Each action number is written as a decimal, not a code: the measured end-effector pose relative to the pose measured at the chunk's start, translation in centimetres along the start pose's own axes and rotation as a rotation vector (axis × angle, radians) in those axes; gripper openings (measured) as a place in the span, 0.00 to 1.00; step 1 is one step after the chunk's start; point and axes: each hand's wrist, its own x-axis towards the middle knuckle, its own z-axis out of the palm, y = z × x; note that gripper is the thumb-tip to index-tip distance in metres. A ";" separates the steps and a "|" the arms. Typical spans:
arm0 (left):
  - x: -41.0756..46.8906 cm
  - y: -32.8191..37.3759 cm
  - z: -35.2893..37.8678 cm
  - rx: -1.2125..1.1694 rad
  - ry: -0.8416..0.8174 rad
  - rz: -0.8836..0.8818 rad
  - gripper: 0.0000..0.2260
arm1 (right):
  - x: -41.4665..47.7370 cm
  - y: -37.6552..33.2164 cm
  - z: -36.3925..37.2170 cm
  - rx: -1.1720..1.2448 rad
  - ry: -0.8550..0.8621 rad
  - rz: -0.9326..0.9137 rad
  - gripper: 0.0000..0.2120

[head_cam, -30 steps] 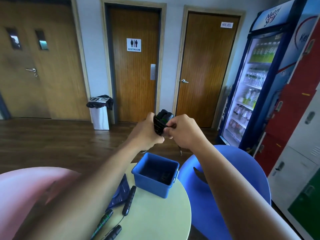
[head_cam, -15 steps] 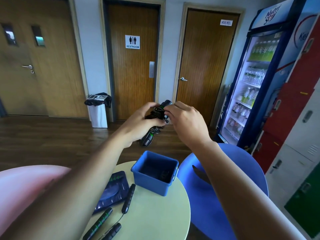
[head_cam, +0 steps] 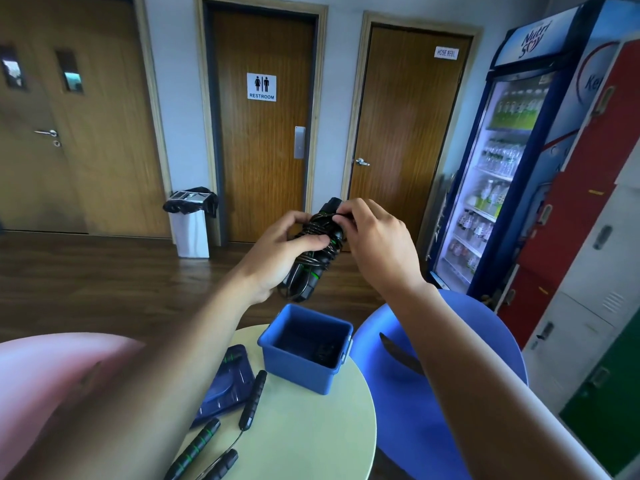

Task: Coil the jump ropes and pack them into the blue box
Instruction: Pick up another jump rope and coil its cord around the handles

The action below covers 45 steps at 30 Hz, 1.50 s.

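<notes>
A black jump rope (head_cam: 317, 252) with green rings, its cord wound around its two handles, hangs in the air above the blue box (head_cam: 304, 348). My left hand (head_cam: 280, 251) grips the bundle from the left. My right hand (head_cam: 374, 237) pinches the cord near the bundle's top end. The open blue box stands at the far edge of the round pale green table (head_cam: 304, 434), with something dark at its bottom. More black rope handles (head_cam: 252, 400) lie loose on the table near its left front.
A dark blue lid (head_cam: 225, 386) lies on the table left of the box. A blue chair (head_cam: 433, 375) stands to the right of the table, a pink chair (head_cam: 52, 382) to the left. A drinks fridge (head_cam: 502, 161) and lockers line the right wall.
The bundle has tilted from compact and upright to slanted, handles pointing down-left, and sunk slightly. My right hand has shifted to the cord at the bundle's top.
</notes>
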 end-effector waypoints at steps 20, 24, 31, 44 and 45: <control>-2.0 1.0 -0.5 -0.292 -0.127 0.017 0.15 | 1.4 0.3 -1.6 0.896 -0.290 0.674 0.17; -2.3 1.4 -0.2 -0.384 -0.125 0.064 0.16 | 2.0 -0.8 -2.1 0.921 -0.547 0.887 0.22; -2.8 1.5 0.2 -0.410 -0.175 0.073 0.20 | 0.7 -1.5 -0.4 1.077 -0.449 0.875 0.18; -1.7 1.2 0.7 0.219 0.006 0.226 0.12 | -0.8 -1.7 -0.8 1.016 -0.251 0.895 0.09; -1.7 1.1 0.8 0.256 0.028 0.248 0.11 | -0.8 -1.4 -0.9 0.977 -0.236 0.899 0.08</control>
